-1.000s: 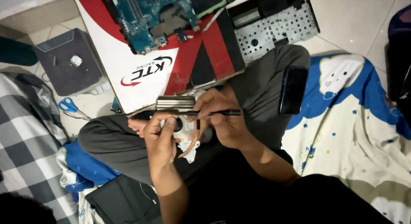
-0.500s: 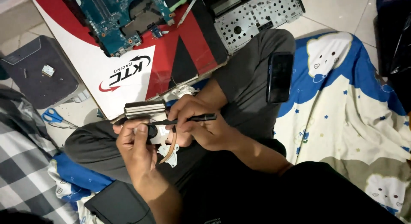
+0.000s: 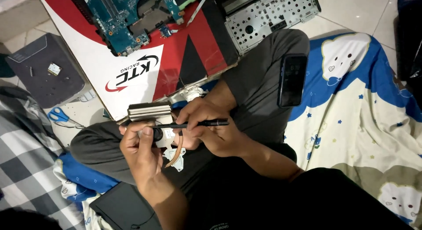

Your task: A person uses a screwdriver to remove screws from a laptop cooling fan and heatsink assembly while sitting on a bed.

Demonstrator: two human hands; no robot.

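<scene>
Head view, hands: the left hand (image 3: 140,152) is closed around a laptop cooling assembly (image 3: 154,124), thumb laid over the fan housing and fingers wrapped behind it. The right hand (image 3: 206,131) pinches a thin black tool (image 3: 195,123) between thumb and fingers, the shaft lying level and its tip pointing left onto the assembly.

Head view, held part: the cooling assembly sits above the person's lap, between the two hands. Its grey finned block is on top, and a copper heat pipe (image 3: 176,150) curves down from it to a pale metal bracket below.

Head view, lap: the person sits cross-legged in grey trousers. A black phone (image 3: 292,80) lies face up on the right knee, well apart from the hands.

Head view, floor ahead: a red, white and black cardboard sheet (image 3: 145,67) lies just beyond the knees. A blue circuit board (image 3: 127,14) rests on its far part. Beside it to the right lies a perforated metal laptop chassis (image 3: 270,19).

Head view, left side: a dark grey flat case (image 3: 41,69) lies on the tiled floor with small parts on its top. Blue-handled scissors (image 3: 59,115) lie near it, close to the left knee. A grey checked cloth (image 3: 26,164) covers the lower left.

Head view, right side: a blue and cream blanket with cloud figures (image 3: 365,115) spreads under and beside the right leg.

Head view, near edge: a flat black object (image 3: 121,208) lies by the left forearm; what it is cannot be told.
</scene>
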